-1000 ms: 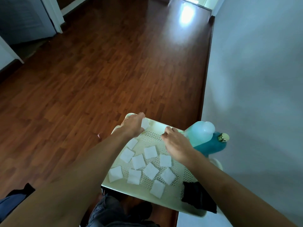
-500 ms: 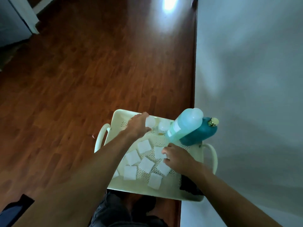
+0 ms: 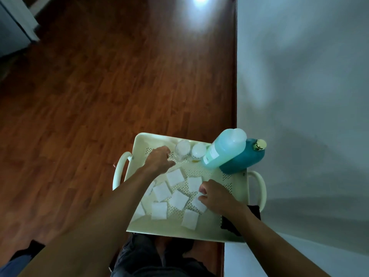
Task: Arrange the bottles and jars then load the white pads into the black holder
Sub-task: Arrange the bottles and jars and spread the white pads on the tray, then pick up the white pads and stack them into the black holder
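Near edge: black holder (image 3: pixel 254 211) at tray's right corner, unloaded. Right hand (image 3: pixel 214 196) curls, pinching a square white pad (image 3: pixel 199 203); next: carry to holder. Farther: left hand (image 3: pixel 159 161), fingers loosely bent, w/ small clear jars (image 3: pixel 182 149); grip unclear. Pale-green plastic bottle (image 3: pixel 225 150) beyond.

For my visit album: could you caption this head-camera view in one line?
Two bare hands work over a cream perforated tray: white pads scattered, jars and bottles lined along its far edge.
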